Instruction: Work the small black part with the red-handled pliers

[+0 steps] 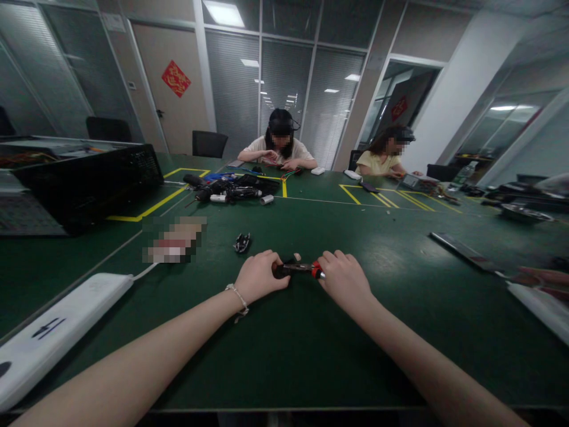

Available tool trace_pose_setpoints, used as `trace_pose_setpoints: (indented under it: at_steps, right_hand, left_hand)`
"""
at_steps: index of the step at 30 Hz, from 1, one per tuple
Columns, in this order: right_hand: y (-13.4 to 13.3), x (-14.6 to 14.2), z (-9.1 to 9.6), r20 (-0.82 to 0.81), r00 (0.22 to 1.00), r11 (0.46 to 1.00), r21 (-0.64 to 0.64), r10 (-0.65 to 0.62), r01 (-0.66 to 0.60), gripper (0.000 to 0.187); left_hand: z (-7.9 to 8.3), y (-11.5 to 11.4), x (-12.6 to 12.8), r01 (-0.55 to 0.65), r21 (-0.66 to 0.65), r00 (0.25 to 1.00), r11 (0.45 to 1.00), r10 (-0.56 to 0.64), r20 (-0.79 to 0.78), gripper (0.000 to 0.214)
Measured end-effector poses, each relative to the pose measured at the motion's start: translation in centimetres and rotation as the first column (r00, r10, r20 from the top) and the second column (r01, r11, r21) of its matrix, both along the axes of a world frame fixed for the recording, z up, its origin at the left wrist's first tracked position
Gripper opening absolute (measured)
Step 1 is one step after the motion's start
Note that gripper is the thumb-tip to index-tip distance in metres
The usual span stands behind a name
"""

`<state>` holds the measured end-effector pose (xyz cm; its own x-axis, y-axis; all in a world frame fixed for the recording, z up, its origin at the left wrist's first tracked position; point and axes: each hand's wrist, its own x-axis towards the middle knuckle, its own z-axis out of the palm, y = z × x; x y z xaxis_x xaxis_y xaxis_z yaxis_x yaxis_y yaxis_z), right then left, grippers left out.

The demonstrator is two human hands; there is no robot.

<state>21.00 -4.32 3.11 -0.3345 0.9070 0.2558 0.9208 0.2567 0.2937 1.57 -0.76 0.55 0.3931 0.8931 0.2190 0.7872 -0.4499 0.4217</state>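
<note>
My right hand (344,274) is wrapped round the red handles of what look like pliers (316,270). Their metal jaws (299,268) point left and reach a small dark piece (280,271). Thumb and fingers of my left hand (261,274) close on that piece; its kind is too small and covered to tell. Just beyond the jaws lies a small pale scrap (297,257). A black-and-silver crumpled-looking part (242,242) sits on the green table (293,350), past my left hand and apart from it.
On the left stand a black computer case (93,190) and a white power strip (66,332). Tools and cables (235,187) are heaped farther back. Two people (279,142) sit across the table. A flat dark bar (462,252) and another white strip (540,308) lie to the right.
</note>
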Motion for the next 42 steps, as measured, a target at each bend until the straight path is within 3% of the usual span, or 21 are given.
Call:
trace_pose_setpoints:
  at_steps: [7,22,32,42]
  right_hand:
    - [0.00,0.03,-0.30,-0.006,1.000,1.000,0.030,0.010,-0.010,0.016]
    - [0.26,0.24,-0.14,-0.039,0.999,0.999,-0.045,0.017,-0.019,0.016]
    - [-0.38,-0.37,-0.09,0.029,0.999,0.999,0.034,0.019,-0.020,0.016]
    - [0.17,0.21,-0.17,0.013,0.999,0.999,-0.008,0.040,-0.040,0.017]
  left_hand:
    - [-0.20,0.04,-0.09,0.047,0.022,0.998,0.999,-0.047,0.031,0.042]
    - [-0.38,0.44,-0.23,0.057,-0.078,0.998,0.995,-0.054,0.041,0.039]
    - [-0.52,0.53,-0.03,0.056,-0.069,0.997,0.996,-0.053,0.058,0.033]
    - [-0.33,0.55,-0.16,0.067,-0.103,0.995,0.992,-0.058,0.081,0.034]
